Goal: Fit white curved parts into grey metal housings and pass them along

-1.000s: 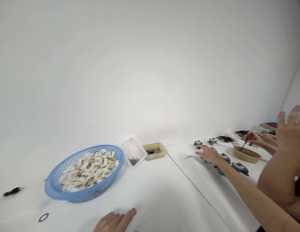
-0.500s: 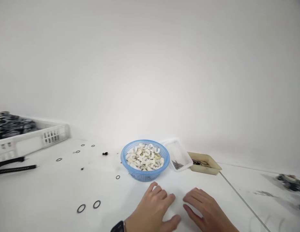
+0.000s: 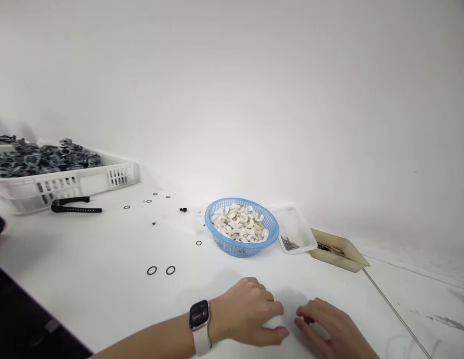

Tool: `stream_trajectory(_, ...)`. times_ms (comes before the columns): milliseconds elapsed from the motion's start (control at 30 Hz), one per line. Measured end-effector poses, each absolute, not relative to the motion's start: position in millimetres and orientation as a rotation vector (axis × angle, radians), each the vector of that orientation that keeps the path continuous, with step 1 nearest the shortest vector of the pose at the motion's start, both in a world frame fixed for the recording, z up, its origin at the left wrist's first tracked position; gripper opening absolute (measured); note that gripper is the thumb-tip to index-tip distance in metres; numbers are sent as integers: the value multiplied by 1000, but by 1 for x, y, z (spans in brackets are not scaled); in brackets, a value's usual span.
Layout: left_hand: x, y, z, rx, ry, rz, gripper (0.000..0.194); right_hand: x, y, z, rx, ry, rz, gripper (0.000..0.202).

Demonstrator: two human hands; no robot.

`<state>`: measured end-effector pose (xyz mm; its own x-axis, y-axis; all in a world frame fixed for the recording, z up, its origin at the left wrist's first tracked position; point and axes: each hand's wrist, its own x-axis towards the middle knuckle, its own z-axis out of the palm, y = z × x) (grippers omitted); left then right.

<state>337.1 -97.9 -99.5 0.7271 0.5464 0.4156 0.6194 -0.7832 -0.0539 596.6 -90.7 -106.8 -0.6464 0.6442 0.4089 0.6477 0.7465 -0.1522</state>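
Note:
My left hand [image 3: 250, 311], with a light-banded smartwatch [image 3: 200, 321] on its wrist, hovers palm down over the white table [image 3: 115, 299]. Its fingers curve downward and the thumb stands apart; I see nothing in it. To its right is my right hand [image 3: 329, 326], fingers bent and thumb apart from them, with no object visible. A small space separates the two hands. Just beyond them stands a blue plastic basket [image 3: 241, 250] full of white curved pieces [image 3: 239, 222]. Two larger black rings [image 3: 152, 270] lie left of my left hand.
Right of the basket are a white tray [image 3: 293, 219] with thin metal pieces and a beige tray [image 3: 336, 259]. A thin rod [image 3: 396, 311] runs toward the front. At left, a white crate [image 3: 89, 182] holds dark parts, near a black watch strap [image 3: 78, 209]. Small rings [image 3: 199, 243] are scattered.
The view has swung left and down, so the basket and trays appear farther right and more of the crate shows. My left fingers are more curled, and its forearm now shows.

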Motion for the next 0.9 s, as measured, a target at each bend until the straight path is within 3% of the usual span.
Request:
stream_trajectory(167,338,-99,-100,-2727,-949,-569,37,585,-99,-100,-830,-2560,-79,17)
stream_trajectory(433,337,-97,-100,-2695,-967,-563,37,585,-97,-106,-961,-2570,-18,15)
stream_trajectory(700,337,-98,-101,-2716,-964,-567,37,589,-95,-102,-877,-2553,-226,17)
stream_trajectory(900,337,-99,-105,-2725,-958,-567,37,586,-98,-104,-1068,-2622,-125,17)
